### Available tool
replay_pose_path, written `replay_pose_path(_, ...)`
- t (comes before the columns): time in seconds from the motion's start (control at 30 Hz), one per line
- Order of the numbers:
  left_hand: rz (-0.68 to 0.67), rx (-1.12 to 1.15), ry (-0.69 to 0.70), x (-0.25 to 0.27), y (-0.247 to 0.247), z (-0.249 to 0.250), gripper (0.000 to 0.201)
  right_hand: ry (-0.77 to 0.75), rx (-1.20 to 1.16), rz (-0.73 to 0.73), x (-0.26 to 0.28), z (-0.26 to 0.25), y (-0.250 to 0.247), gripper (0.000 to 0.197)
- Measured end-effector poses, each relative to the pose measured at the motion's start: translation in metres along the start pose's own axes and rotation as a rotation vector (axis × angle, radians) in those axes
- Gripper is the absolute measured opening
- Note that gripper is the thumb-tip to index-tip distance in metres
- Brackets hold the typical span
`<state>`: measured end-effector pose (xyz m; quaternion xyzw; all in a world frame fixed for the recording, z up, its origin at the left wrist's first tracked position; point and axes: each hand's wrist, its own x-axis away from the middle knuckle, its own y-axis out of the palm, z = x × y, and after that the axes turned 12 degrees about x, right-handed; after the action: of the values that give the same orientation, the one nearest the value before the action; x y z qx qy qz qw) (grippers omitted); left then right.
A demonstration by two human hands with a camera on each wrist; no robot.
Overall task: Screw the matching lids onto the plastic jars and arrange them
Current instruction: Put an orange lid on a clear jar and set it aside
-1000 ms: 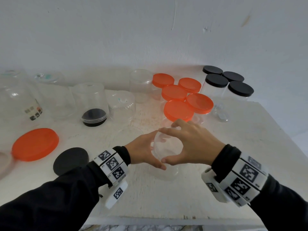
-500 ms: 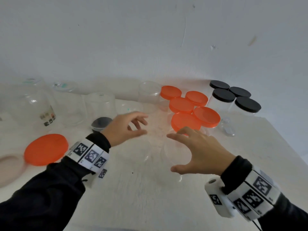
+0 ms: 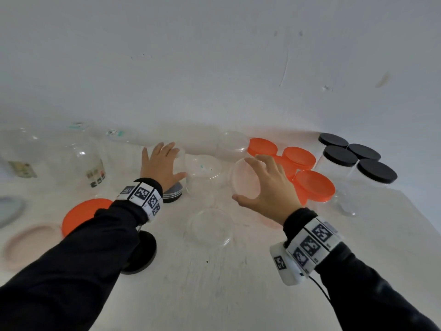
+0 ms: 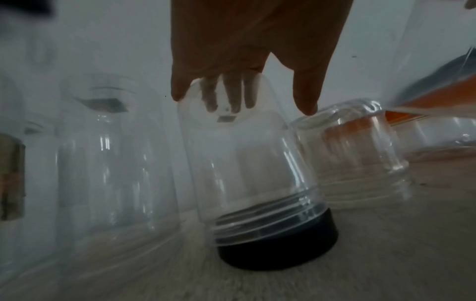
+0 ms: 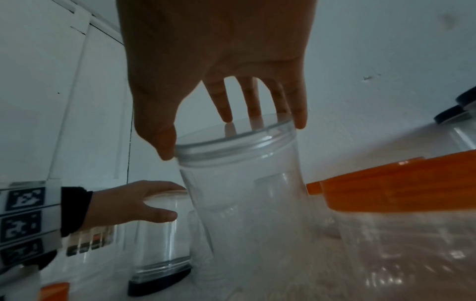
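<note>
Black long sleeves point(image 3: 78, 266), white wristbands point(image 3: 312, 242) printed with black square markers, white wrist camera block point(image 3: 282, 265), thin black cable point(image 3: 321, 289)

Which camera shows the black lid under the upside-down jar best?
The left wrist view: the black lid fills the foreground under the upside-down jar, which the left hand grips from above. The head view shows only a sliver of it behind the wrist. The right wrist view shows it small and dark.
</note>
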<state>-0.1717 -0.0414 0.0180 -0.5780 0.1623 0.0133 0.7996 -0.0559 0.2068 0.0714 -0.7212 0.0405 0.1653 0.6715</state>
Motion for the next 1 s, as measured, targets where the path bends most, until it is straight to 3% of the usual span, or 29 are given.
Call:
replay_pose_path(0.27,0.082,0.075,0.015,0.002,0.003,-0.005,0.055,0.04,0.052,-0.083,-0.018,0.004,0.025,0.081)
replay_pose_path(0.63,0.088,0.07,0.026,0.003,0.005,-0.002,0.053,0.048,0.191,-0.102,-0.041,0.001,0.049,0.06)
replay_pose_path(1.0,0.088,0.058,0.032,0.002,0.006,-0.002,0.053,0.023,0.159,-0.118,-0.067,0.01,0.059,0.062)
